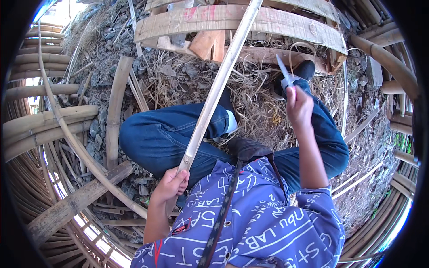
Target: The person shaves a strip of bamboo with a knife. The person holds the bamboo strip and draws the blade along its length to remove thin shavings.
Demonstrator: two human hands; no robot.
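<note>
A long split bamboo strip [214,96] slants across my lap, its far end reaching past the wooden pallet. Near its lower end, by my left thigh, my left hand [173,183] is closed around it. My right hand [299,103] is raised over my right shin, fingers wrapped round a knife's handle. The knife [284,70] points forward and to the left, its blade apart from the bamboo. A thin curled shaving [290,56] shows close to the blade. A dark pouch or sheath [247,148] lies between my legs.
A wooden pallet [241,20] stands ahead, just beyond my feet. Shavings [263,105] litter the rocky ground. Bamboo poles [49,123] and a bent pole [76,143] crowd the left. A thick bamboo piece [117,107] lies beside my left knee. More poles [389,67] line the right.
</note>
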